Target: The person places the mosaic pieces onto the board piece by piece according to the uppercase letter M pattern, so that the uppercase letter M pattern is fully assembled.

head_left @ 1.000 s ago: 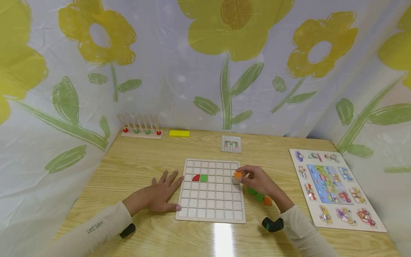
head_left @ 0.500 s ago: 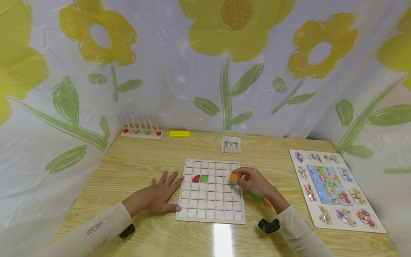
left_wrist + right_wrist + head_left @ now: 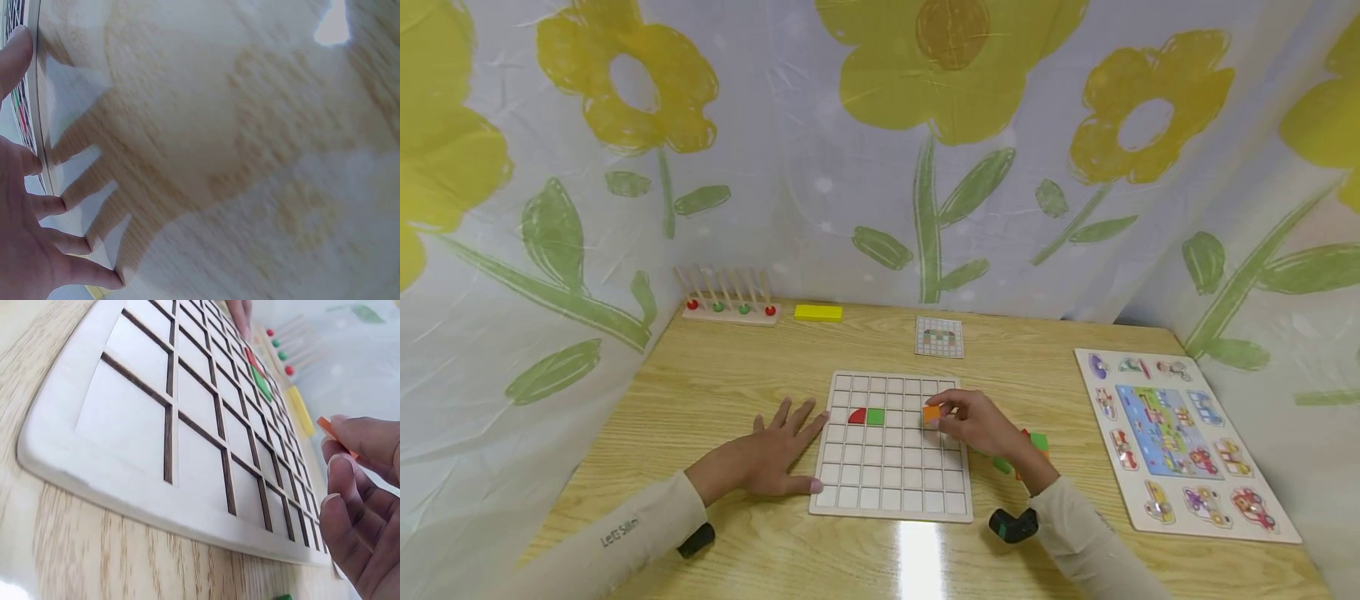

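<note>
A white grid board (image 3: 891, 479) lies flat on the wooden table. In one of its upper rows, a red quarter-round tile (image 3: 857, 416) sits beside a green square tile (image 3: 876, 417). My right hand (image 3: 973, 421) pinches an orange square tile (image 3: 931, 414) between thumb and fingers, over the right part of the board; the right wrist view shows this tile (image 3: 336, 435) edge-on, above the surface. With fingers spread, my left hand (image 3: 771, 457) rests flat at the board's left edge, thumb and fingertips touching it or close by. Loose green and orange tiles (image 3: 1039, 442) lie partly hidden under my right forearm.
Behind the board lies a small pattern card (image 3: 938, 337). A peg stand with beads (image 3: 730, 312) and a yellow block (image 3: 818, 313) are at the back left. A vehicle puzzle board (image 3: 1187, 450) occupies the right side. A flower-printed curtain (image 3: 790, 183) encloses the table.
My right hand has moved left with the orange tile, from the board's right edge to over its cells. More of the loose tiles now shows. My left hand has stayed put.
</note>
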`<state>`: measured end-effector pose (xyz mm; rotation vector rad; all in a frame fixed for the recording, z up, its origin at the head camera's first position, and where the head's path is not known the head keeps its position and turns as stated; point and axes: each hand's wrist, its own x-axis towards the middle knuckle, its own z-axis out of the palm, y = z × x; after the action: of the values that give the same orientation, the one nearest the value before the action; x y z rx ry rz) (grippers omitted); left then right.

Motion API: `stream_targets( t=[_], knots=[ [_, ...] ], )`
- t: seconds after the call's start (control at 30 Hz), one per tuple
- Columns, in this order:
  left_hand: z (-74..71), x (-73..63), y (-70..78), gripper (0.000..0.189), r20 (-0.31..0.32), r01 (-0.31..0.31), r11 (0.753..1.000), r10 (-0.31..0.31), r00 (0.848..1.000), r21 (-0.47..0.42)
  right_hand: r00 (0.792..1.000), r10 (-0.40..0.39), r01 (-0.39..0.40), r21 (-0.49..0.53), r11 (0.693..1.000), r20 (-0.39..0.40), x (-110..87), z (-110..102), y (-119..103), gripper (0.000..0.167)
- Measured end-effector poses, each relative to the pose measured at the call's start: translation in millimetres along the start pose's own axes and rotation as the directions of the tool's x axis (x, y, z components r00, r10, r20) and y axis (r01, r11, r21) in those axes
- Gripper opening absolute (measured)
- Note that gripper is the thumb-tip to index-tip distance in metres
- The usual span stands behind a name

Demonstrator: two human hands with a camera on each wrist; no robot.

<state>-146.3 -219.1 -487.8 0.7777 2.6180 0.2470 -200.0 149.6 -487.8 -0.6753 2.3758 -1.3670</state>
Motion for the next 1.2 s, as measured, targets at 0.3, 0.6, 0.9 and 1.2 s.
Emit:
stream_targets(
  t=[0.3, 0.6, 0.9, 1.2],
  knots=[
    [1.7, 1.2, -1.4, 0.103, 0.003, -0.001, 1.000, 0.001, 1.000, -0.007, 1.000, -0.009, 0.009, -0.017, 1.000, 0.016, 4.6, 4, -3, 0.029],
    [1.1, 0.0, -0.8, 0.103, -0.004, -0.009, 1.000, 0.009, 1.000, -0.011, 0.999, -0.029, 0.030, -0.040, 0.999, 0.020, 10.5, 10, -3, 0.030],
    [1.0, 0.3, -1.0, 0.103, -0.001, -0.003, 1.000, 0.003, 1.000, -0.010, 1.000, -0.020, 0.020, -0.056, 0.998, 0.006, 15.5, 17, -6, 0.028],
    [-0.1, -0.3, 0.2, 0.103, 0.006, 0.004, 1.000, -0.004, 1.000, -0.023, 1.000, -0.009, 0.010, -0.029, 1.000, 0.027, 21.5, 24, -8, 0.030]
  ],
)
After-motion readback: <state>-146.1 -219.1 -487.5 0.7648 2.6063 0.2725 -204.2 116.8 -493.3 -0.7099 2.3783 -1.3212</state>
